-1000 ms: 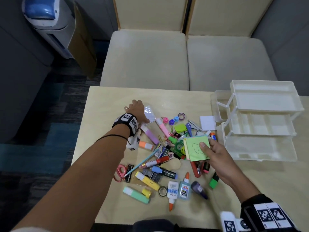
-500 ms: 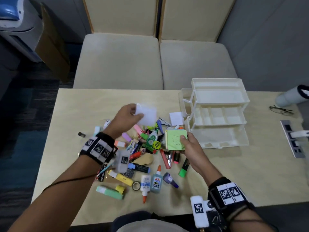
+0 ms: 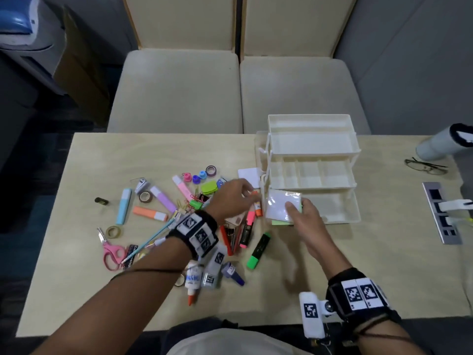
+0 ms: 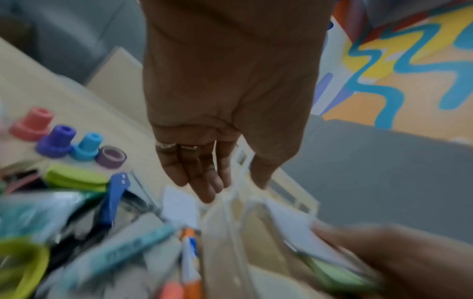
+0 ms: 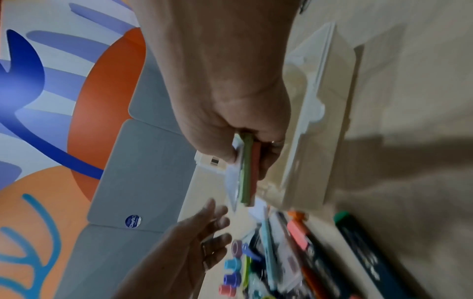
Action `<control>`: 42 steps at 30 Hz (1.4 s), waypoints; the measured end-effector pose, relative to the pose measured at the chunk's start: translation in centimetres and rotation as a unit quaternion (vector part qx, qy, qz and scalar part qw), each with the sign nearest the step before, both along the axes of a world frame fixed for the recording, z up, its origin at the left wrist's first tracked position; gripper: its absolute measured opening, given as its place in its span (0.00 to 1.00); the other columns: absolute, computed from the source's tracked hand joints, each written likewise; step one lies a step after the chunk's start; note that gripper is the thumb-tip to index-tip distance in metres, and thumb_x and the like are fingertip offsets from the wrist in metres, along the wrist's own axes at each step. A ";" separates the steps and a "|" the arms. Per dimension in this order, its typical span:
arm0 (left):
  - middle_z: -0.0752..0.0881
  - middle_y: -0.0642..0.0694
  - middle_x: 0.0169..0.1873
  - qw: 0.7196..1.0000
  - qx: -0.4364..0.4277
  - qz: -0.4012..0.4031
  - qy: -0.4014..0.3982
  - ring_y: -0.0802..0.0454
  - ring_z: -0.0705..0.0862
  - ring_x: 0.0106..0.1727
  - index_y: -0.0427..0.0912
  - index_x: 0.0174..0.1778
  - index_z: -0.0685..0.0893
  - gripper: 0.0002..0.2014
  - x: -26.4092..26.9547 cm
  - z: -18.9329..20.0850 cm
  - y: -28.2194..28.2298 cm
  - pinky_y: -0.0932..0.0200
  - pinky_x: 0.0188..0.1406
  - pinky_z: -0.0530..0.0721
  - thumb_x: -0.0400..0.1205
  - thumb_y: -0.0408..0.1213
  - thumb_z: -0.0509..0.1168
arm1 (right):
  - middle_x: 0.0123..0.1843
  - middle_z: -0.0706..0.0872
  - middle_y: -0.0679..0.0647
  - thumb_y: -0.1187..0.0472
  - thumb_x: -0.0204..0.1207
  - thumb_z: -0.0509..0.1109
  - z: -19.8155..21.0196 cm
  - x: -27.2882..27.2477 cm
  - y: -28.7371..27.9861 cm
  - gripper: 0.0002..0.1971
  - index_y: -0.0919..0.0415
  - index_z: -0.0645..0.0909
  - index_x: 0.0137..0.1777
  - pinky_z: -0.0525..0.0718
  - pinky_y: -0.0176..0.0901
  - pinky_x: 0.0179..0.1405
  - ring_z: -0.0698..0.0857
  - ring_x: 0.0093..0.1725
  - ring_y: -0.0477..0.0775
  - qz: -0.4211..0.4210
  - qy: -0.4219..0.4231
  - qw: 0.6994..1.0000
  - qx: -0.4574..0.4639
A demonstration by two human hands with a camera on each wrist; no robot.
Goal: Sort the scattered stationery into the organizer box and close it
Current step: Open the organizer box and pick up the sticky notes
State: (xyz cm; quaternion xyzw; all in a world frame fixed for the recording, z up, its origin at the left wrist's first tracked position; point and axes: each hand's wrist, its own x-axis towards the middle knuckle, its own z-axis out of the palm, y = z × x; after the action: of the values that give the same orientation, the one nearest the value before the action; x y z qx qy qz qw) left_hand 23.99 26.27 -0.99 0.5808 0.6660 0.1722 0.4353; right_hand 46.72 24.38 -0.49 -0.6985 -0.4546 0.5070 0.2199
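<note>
The white tiered organizer box [image 3: 313, 172] stands open on the table's right half. My right hand [image 3: 291, 208] pinches a stack of sticky-note pads [image 3: 281, 206], with a white wrapped pack on top and green beneath, at the left end of the box's bottom tray. The right wrist view shows the stack [image 5: 248, 172] edge-on between thumb and fingers [image 5: 268, 159]: white, green, red. My left hand [image 3: 235, 196] hovers just left of the stack, fingers straight [image 4: 204, 178] and holding nothing. Markers, highlighters, pink scissors [image 3: 112, 249] and glue bottles [image 3: 193, 278] lie scattered to the left.
A loose white note pad [image 3: 247, 175] lies by the box's left side. Glasses [image 3: 426, 166], a grey cylinder [image 3: 440, 143] and a metal socket panel [image 3: 439, 211] sit at the table's right end. Two cushioned chairs [image 3: 179, 90] stand behind the table.
My left hand brought the white pack across, laid it on the green pad and let go. My right hand carried the stack rightward to the box's bottom tray.
</note>
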 end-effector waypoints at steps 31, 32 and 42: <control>0.88 0.43 0.46 0.969 -0.050 -0.022 0.240 0.37 0.88 0.49 0.43 0.60 0.70 0.32 1.6 -7.9 9.9 0.37 0.63 0.80 0.70 0.44 0.84 | 0.48 0.92 0.52 0.68 0.78 0.80 -8.1 2.2 5.9 0.09 0.61 0.90 0.56 0.89 0.48 0.53 0.92 0.50 0.57 0.033 -0.048 0.998 -0.002; 0.87 0.44 0.43 0.975 -0.033 -0.003 0.219 0.37 0.88 0.47 0.44 0.58 0.69 0.27 1.6 -7.8 9.6 0.39 0.61 0.79 0.75 0.38 0.80 | 0.49 0.92 0.52 0.69 0.79 0.79 -8.2 2.3 5.9 0.11 0.63 0.90 0.60 0.87 0.44 0.53 0.91 0.50 0.56 0.044 -0.053 0.998 0.000; 0.81 0.47 0.48 0.987 0.078 0.141 -0.008 0.47 0.85 0.35 0.46 0.62 0.68 0.12 -0.2 -2.0 6.4 0.60 0.21 0.80 0.89 0.33 0.64 | 0.50 0.93 0.56 0.64 0.76 0.83 -8.8 2.5 6.2 0.10 0.65 0.91 0.56 0.81 0.38 0.54 0.90 0.53 0.56 -0.001 -0.086 0.996 0.035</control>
State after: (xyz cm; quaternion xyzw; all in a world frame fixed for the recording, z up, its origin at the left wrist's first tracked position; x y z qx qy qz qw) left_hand 23.74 32.68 -3.01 0.5120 0.7222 0.2878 0.3654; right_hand 49.17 30.62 -9.31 -0.7319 -0.4884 0.4289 0.2046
